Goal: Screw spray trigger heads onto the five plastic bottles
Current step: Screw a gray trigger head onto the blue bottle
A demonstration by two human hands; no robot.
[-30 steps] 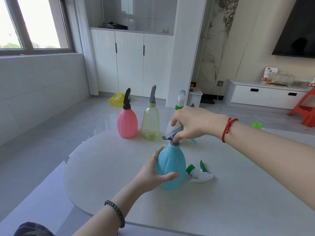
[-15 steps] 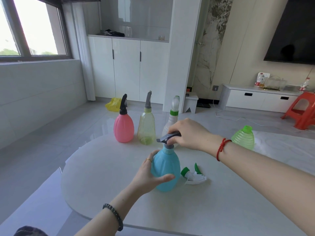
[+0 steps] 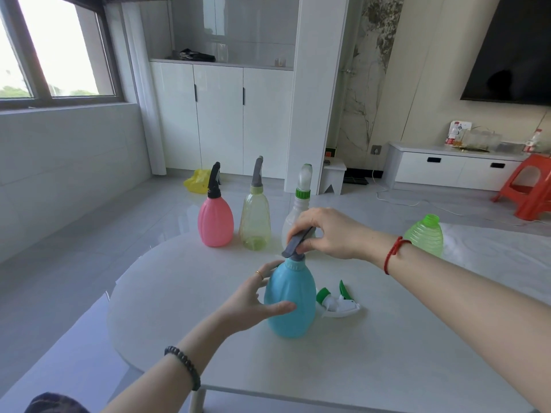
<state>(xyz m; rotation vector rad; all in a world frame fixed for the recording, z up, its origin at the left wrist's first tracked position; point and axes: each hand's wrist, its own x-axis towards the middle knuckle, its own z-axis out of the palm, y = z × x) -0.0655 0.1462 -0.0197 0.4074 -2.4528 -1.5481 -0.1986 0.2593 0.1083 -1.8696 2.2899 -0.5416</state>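
Head view: no readable writing or brand on any bottle or trigger head; the packaging on the far cabinet at the right of the frame is too small to read.

Left hand (image 3: pixel 253 302) comes in from the lower left, palm against the left side of the blue bottle (image 3: pixel 290 302), thumb laid across its front, fingers curled round the back. Grip is loose but holding the bottle body; a ring shows on one finger, a dark bead bracelet on the wrist.

Right hand (image 3: pixel 331 234) reaches in from the right, wrist bent down, red string bracelet on it. Its grip is closed on the grey trigger head (image 3: pixel 296 242), fingers pinching the top; the head sits on the blue bottle's neck, nozzle end pointing toward the left of the frame.

Blue bottle stands upright at centre frame on the white surface (image 3: pixel 387 368). Just right of its base, a loose green-and-white trigger head (image 3: pixel 338 304) lies on its side.

Behind, in a row: pink bottle (image 3: pixel 215 222) with black head, yellowish clear bottle (image 3: pixel 255 225) with grey head, clear bottle (image 3: pixel 298 213) with green collar and white head, partly hidden by the right hand. Green bottle (image 3: pixel 425 235) stands at right of frame, neck open, no head.
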